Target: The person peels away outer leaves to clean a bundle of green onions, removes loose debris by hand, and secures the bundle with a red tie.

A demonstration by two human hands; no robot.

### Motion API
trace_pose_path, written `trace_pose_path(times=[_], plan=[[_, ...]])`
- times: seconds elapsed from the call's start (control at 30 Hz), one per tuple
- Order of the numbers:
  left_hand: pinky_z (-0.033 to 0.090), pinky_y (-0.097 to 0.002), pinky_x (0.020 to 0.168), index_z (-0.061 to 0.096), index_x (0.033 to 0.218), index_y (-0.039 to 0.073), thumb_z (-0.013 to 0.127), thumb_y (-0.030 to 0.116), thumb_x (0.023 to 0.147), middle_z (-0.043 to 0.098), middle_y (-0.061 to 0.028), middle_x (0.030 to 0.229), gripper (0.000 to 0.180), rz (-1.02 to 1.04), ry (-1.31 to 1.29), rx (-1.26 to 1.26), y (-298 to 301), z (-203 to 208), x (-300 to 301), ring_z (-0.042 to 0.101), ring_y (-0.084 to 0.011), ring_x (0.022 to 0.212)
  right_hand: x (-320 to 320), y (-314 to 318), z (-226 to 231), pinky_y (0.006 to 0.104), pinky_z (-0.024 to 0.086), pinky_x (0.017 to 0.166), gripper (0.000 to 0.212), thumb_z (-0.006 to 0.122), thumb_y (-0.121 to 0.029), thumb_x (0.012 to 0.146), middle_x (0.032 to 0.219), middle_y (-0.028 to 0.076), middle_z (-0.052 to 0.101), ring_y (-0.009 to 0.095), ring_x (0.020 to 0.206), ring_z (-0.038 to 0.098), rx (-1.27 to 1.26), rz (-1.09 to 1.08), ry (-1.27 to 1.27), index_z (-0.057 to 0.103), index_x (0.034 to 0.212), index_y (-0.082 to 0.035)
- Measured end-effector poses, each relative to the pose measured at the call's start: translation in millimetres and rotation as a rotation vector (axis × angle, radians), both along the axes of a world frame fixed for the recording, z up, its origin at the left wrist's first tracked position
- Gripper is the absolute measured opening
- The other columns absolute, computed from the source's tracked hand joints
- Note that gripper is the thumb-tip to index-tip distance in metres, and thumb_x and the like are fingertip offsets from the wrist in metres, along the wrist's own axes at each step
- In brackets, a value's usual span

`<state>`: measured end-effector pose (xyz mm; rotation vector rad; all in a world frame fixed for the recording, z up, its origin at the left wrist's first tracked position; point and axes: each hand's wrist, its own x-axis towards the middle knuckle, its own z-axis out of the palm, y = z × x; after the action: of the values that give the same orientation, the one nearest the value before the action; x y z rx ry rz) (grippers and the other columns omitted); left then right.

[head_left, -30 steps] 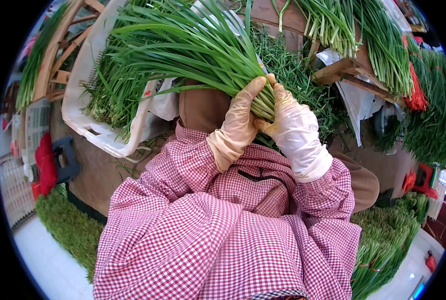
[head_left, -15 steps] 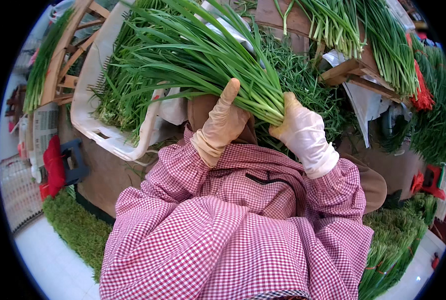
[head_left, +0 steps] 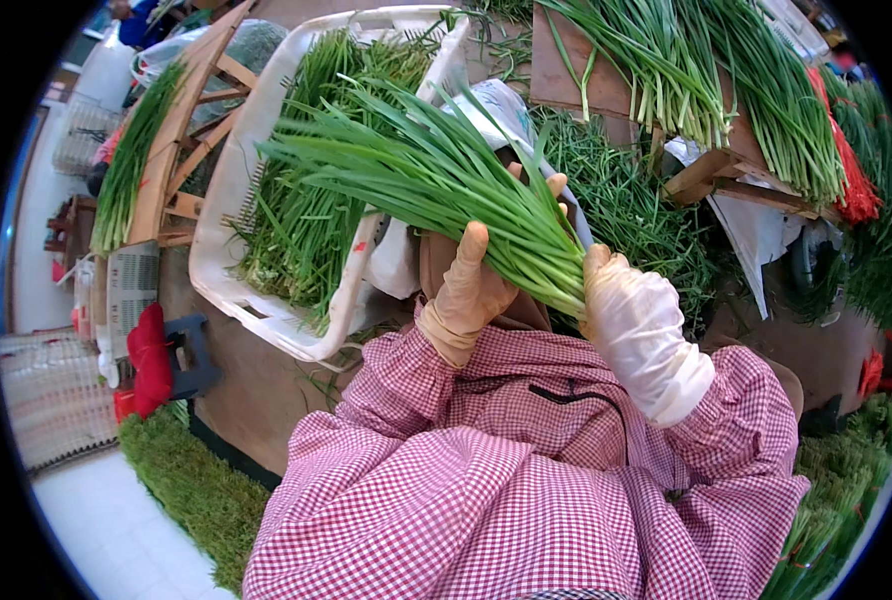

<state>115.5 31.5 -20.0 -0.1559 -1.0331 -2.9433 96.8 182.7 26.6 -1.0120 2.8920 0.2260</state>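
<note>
- The right hand [head_left: 646,325], in a wrinkled, thin whitish glove with yellowish stains, grips the pale stalk ends of a leafy green bunch [head_left: 456,200].
- The left hand [head_left: 471,300], similarly gloved, cups open beneath the bunch, thumb raised.
- The bunch is held in front of the person's checked clothing [head_left: 396,480]; its leaves are long, flat and narrow, fanning loosely.
- Its long axis slants, leaf tips pointing away and leftward over a white plastic basket [head_left: 266,325] of cut greens.
</note>
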Motion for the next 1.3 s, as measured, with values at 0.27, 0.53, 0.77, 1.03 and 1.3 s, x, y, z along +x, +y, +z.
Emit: trace_pose_path(times=[0.27, 0.53, 0.77, 1.03, 1.3], plan=[[0.031, -0.0416, 0.100, 0.022, 0.135, 0.010, 0.051, 0.064, 0.072, 0.028, -0.0145, 0.137, 0.088, 0.081, 0.062, -0.002, 0, 9, -4, 0.029, -0.0293, 0.125, 4, 7, 4, 0.0334, 0.047, 0.047, 0.038, 0.058, -0.008, 0.068, 0.069, 0.013, 0.056, 0.025, 0.056, 0.059, -0.008, 0.035, 0.026, 0.045, 0.101, 0.005], [0.038, -0.0407, 0.096, 0.022, 0.134, 0.010, 0.054, 0.056, 0.075, 0.032, -0.0120, 0.135, 0.082, 0.079, 0.094, -0.011, -22, 0, -6, 0.046, -0.0217, 0.112, 10, 17, -2, 0.0338, 0.048, 0.052, 0.043, 0.065, -0.013, 0.065, 0.074, 0.014, 0.057, 0.026, 0.061, 0.060, -0.019, 0.036, -0.139, 0.046, 0.099, 0.004], [0.040, -0.0421, 0.091, 0.028, 0.132, 0.012, 0.056, 0.028, 0.084, 0.053, -0.0001, 0.094, 0.058, 0.126, 0.072, 0.144, -21, 4, -10, 0.054, -0.0138, 0.086, 4, 13, -2, 0.0357, 0.049, 0.059, 0.057, 0.071, -0.022, 0.060, 0.079, 0.016, 0.058, 0.029, 0.066, 0.060, -0.145, -0.011, -0.297, 0.045, 0.103, 0.005], [0.043, -0.0387, 0.088, 0.037, 0.125, 0.007, 0.056, 0.021, 0.084, 0.053, -0.0015, 0.086, 0.047, 0.171, -0.032, 0.078, -16, 26, -16, 0.055, -0.0136, 0.082, -9, 12, 15, 0.0399, 0.044, 0.082, 0.092, 0.067, -0.053, 0.063, 0.106, 0.023, 0.052, 0.038, 0.094, 0.054, -0.624, 0.006, -0.438, 0.030, 0.127, 0.000], [0.038, -0.0331, 0.093, 0.041, 0.123, 0.006, 0.051, 0.026, 0.087, 0.054, -0.0078, 0.110, 0.042, 0.280, -0.074, -0.033, 3, 23, -15, 0.047, -0.0193, 0.108, -17, -32, -7, 0.0401, 0.047, 0.070, 0.058, 0.049, -0.044, 0.083, 0.096, 0.024, 0.056, 0.038, 0.084, 0.057, -1.107, -0.077, -0.268, 0.042, 0.118, 0.001]])
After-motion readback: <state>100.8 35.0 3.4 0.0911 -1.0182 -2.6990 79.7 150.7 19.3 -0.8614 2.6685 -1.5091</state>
